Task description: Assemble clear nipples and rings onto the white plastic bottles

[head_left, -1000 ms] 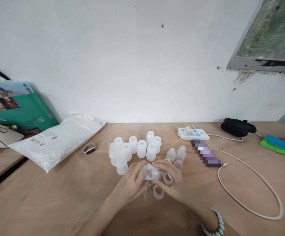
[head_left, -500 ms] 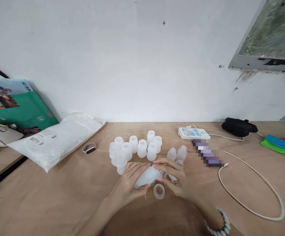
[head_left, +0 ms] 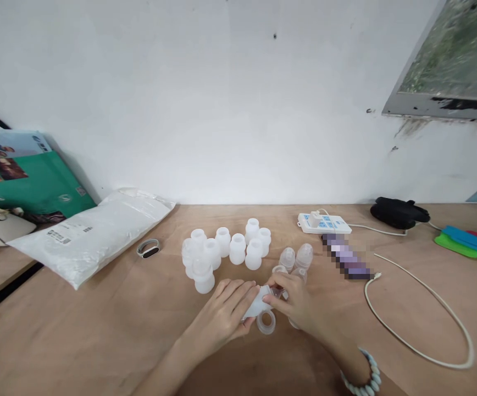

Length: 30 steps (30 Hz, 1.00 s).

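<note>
My left hand (head_left: 226,309) is wrapped over a translucent white bottle (head_left: 258,304), lying tilted with its mouth end to the right. At that end, my right hand (head_left: 294,300) pinches a clear bottle top (head_left: 277,293), mostly hidden by the fingers. Just below the bottle a clear ring (head_left: 266,322) lies flat on the table. Several white bottles (head_left: 237,249) stand upright behind my hands, and one at the front left bears a clear dome cap (head_left: 202,266). Beyond my right hand are several clear domed caps (head_left: 304,256) and another ring (head_left: 279,269).
On the wooden table (head_left: 98,330), a white plastic parcel (head_left: 98,231) and a wristband (head_left: 148,249) lie left. To the right are a power strip (head_left: 324,223), a phone (head_left: 348,257), a looped white cable (head_left: 432,291), a black case (head_left: 399,213) and coloured spatulas (head_left: 465,242).
The bottle has shifted slightly right, with my left hand covering more of it. My right hand's fingers have closed from a wide span into a pinch at the bottle's end.
</note>
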Each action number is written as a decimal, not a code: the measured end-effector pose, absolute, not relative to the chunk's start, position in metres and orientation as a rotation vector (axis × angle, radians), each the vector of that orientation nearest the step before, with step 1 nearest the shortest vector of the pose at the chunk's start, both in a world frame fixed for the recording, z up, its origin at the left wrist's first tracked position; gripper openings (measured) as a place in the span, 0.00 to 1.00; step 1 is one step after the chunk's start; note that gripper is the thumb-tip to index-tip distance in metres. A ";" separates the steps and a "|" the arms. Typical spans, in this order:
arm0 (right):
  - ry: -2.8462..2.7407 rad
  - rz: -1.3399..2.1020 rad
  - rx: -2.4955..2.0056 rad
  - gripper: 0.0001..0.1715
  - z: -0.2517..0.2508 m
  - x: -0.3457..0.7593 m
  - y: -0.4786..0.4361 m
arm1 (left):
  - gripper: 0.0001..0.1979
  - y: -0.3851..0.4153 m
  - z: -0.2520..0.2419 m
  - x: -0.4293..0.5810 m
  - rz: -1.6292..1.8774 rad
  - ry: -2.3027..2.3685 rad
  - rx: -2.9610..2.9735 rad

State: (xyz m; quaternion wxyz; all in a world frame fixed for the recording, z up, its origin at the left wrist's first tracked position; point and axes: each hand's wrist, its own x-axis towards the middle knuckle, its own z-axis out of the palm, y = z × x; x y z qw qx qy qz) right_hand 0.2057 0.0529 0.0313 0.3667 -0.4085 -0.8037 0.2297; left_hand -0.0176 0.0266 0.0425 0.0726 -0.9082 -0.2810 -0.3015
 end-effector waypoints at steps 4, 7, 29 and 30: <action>-2.059 0.785 -0.950 0.17 0.033 0.208 0.054 | 0.21 0.028 0.040 -0.017 -0.869 -0.875 -2.719; -2.050 0.913 -0.876 0.25 0.040 0.212 0.054 | 0.21 0.030 0.040 -0.019 -0.925 -0.929 -2.759; -2.048 0.776 -0.779 0.24 0.045 0.213 0.058 | 0.24 0.029 0.040 -0.022 -1.242 -1.158 -2.988; -2.050 0.775 -0.789 0.25 0.044 0.213 0.058 | 0.25 0.029 0.039 -0.022 -1.237 -1.139 -2.972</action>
